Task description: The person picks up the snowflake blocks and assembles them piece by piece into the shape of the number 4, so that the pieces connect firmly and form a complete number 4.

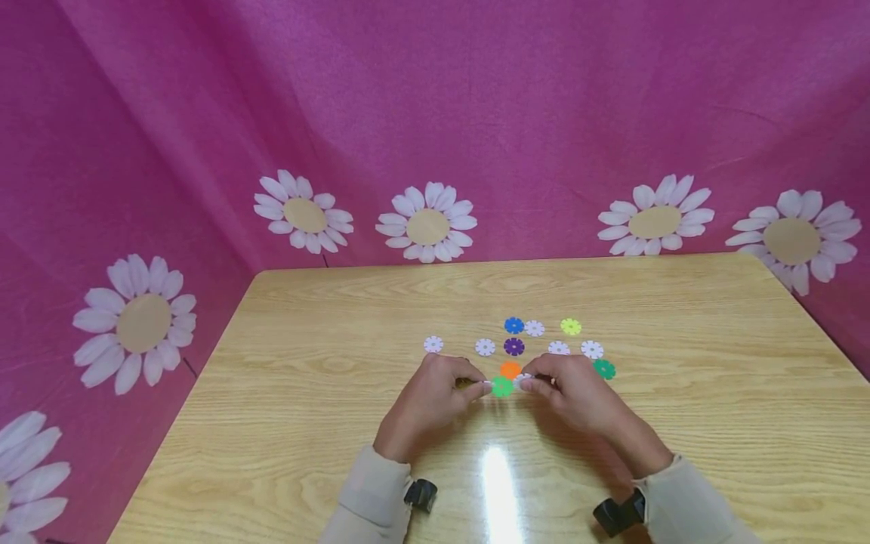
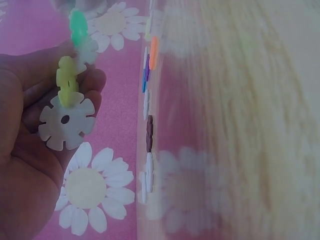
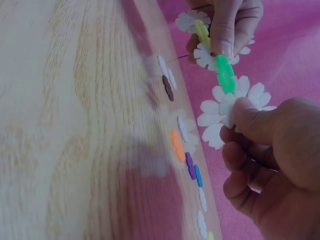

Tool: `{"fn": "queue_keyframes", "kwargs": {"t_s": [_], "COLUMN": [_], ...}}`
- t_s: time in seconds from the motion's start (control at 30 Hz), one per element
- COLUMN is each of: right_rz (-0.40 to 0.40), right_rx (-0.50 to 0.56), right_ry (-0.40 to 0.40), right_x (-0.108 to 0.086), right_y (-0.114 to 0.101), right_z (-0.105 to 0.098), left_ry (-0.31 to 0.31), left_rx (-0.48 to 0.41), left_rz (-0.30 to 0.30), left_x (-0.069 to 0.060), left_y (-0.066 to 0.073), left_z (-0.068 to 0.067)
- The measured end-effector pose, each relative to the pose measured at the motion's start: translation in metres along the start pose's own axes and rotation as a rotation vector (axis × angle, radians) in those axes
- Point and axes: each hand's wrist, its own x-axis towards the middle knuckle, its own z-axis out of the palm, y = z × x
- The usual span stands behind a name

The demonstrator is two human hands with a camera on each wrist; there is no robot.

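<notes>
I have a short chain of flat, notched plastic discs (image 3: 204, 57) raised between my hands, over the near side of the table (image 1: 272, 423). My left hand (image 1: 435, 389) pinches it at the white middle disc (image 2: 88, 54), the other fingers loosely bent; my right hand (image 1: 578, 393) has thumb and forefinger closed on the white right-end disc (image 3: 227, 111), its other fingers curled. Between these grips sits the bright green disc (image 1: 502, 388), while the pale yellow disc (image 2: 64, 84) and the white left-end disc (image 2: 67, 136) trail from my left hand. I judge five pieces linked, though I can't tell whether the right-end joint is fully seated. Plenty remains loose on the table: an orange disc (image 1: 510, 369) just beyond the chain, a purple disc (image 1: 507, 348) and a blue disc (image 1: 507, 326) farther back, a bright yellow disc (image 1: 571, 332) at far right, a dark green disc (image 1: 604, 375) beside my right hand, and at least five white loose discs (image 1: 485, 353) scattered among them. A brown disc (image 3: 168, 89) lies low in the wrist views; from above, my left hand largely blocks it. Behind everything hangs a magenta cloth (image 1: 516, 136) printed with daisies.
</notes>
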Motion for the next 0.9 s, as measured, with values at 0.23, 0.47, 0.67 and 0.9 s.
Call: {"fn": "queue_keyframes", "kwargs": {"t_s": [0.23, 0.47, 0.67, 0.9], "right_rz": [-0.008, -0.008, -0.003, -0.029], "right_rx": [-0.014, 0.0, 0.047, 0.058], "right_ry": [0.0, 0.017, 0.058, 0.166], "right_x": [-0.001, -0.003, -0.004, -0.003], "right_y": [0.0, 0.001, 0.0, -0.001], "right_z": [0.001, 0.003, 0.007, 0.015], "left_ry": [-0.001, 0.001, 0.022, 0.062], "left_rx": [-0.009, -0.022, -0.023, -0.001], "left_rz": [0.001, 0.022, 0.048, 0.072], "left_x": [0.0, 0.0, 0.001, 0.0], "left_y": [0.0, -0.001, 0.001, 0.002], "left_z": [0.001, 0.002, 0.004, 0.004]}}
